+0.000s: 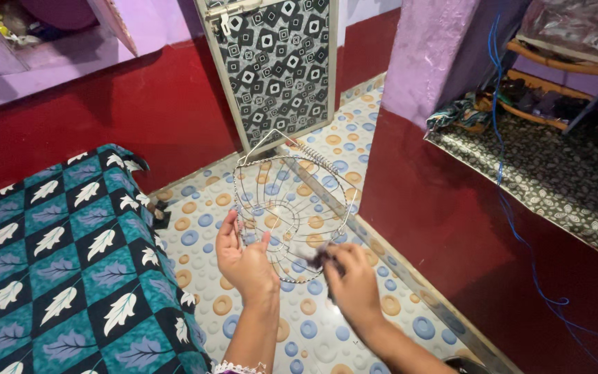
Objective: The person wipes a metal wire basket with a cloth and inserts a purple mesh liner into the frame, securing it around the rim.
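A round wire basket [292, 201] of thin silver metal hangs in front of me, tilted so its open side faces me. My left hand [243, 260] grips its near-left rim, palm toward the basket. My right hand [351, 277] pinches a small dark object [315, 255], blurred, against the basket's lower-right wires. A coiled wire spring [316, 161] runs along the basket's upper right edge.
A bed with a teal and black leaf-patterned cover [57, 263] lies to my left. The floor mat [327, 332] has blue and orange circles. A patterned door panel [275, 66] stands ahead. A blue cable [513, 221] trails across the red floor at right, near shelves [562, 76].
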